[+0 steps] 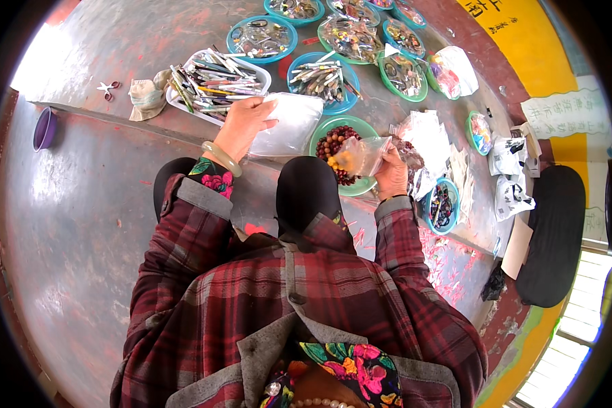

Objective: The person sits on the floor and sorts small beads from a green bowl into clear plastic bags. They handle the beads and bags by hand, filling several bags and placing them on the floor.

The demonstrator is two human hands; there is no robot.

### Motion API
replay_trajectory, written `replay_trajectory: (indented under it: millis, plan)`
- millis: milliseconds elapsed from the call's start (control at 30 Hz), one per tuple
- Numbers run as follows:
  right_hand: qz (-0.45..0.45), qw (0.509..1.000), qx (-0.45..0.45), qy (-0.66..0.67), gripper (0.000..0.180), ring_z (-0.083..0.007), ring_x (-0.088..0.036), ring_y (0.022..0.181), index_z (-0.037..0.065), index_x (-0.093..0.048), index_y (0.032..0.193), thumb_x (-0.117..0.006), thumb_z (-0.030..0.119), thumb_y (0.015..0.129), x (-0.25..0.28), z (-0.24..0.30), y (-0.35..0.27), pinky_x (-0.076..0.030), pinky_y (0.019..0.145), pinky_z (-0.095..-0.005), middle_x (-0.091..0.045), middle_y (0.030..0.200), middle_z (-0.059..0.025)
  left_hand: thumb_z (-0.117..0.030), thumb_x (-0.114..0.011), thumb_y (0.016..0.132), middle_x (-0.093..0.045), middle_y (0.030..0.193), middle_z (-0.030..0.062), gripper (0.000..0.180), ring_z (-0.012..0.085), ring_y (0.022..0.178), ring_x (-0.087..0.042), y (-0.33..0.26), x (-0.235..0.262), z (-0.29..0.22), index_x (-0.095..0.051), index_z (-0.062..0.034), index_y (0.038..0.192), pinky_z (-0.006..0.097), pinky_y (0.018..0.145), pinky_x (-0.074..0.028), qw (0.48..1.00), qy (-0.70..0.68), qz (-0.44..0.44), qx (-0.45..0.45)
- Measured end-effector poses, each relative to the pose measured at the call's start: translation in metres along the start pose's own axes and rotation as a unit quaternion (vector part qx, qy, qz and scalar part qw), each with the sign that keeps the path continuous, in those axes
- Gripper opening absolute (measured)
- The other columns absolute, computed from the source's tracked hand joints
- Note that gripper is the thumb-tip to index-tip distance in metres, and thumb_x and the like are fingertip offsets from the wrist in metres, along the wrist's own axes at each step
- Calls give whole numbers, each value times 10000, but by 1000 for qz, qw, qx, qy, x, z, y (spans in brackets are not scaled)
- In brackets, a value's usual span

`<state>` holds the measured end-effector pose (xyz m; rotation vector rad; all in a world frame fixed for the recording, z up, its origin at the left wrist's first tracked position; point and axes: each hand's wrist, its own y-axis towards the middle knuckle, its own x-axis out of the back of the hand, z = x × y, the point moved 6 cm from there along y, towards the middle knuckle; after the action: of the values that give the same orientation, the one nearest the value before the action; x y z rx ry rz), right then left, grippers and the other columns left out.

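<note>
My left hand, with a pale bangle at the wrist, grips the near-left edge of a flat stack of clear plastic bags. Closed fingers of my right hand hold the side of a clear plastic bag with something yellow at its far end. This bag is over a green bowl of dark red-brown bead strings, covering part of them. Just left of the stack stands a white basket heaped with pens.
Several bowls of small goods spread across the far floor, among them a blue bowl of pens. White plastic packets and a small blue bowl lie at right. Scissors, a cloth pouch and a purple bowl are at left.
</note>
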<state>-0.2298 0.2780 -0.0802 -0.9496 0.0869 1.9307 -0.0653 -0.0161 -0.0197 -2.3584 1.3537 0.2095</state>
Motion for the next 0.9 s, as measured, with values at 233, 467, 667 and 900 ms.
replay_trajectory:
  millis: [233, 467, 667, 900]
  plan:
    - [-18, 999, 45, -9, 339, -176, -547, 796, 58, -533, 973, -494, -4, 642, -5, 27, 0, -459, 747, -284, -566, 874, -29, -155, -544, 874, -515, 873, -9, 180, 75, 793, -512, 1, -1, 0, -572, 12, 936, 289, 769, -487, 1000, 11, 4, -1]
    - [14, 999, 42, -26, 389, -157, -537, 751, 63, -540, 1023, -496, 16, 639, -34, 40, -9, -469, 676, -284, -557, 860, -15, -160, -541, 877, -518, 871, -7, 183, 78, 795, -514, 1, -1, 1, -570, 14, 926, 287, 772, -488, 1000, 13, 7, -1]
    - [50, 997, 63, -16, 422, -175, -548, 733, 43, -532, 1074, -520, 45, 652, -27, 41, 4, -474, 628, -265, -568, 900, -40, -161, -542, 877, -517, 867, -9, 183, 80, 798, -515, 1, -1, 2, -572, 13, 922, 288, 773, -487, 1000, 16, 4, 3]
    - [-251, 756, 84, -598, 240, -224, -586, 723, 18, -588, 919, -514, 108, 708, 143, 31, 35, -462, 688, -333, -616, 813, -69, -159, -541, 877, -518, 868, -7, 186, 82, 797, -515, 1, -4, 0, -570, 18, 925, 289, 770, -489, 1000, 16, 8, 4]
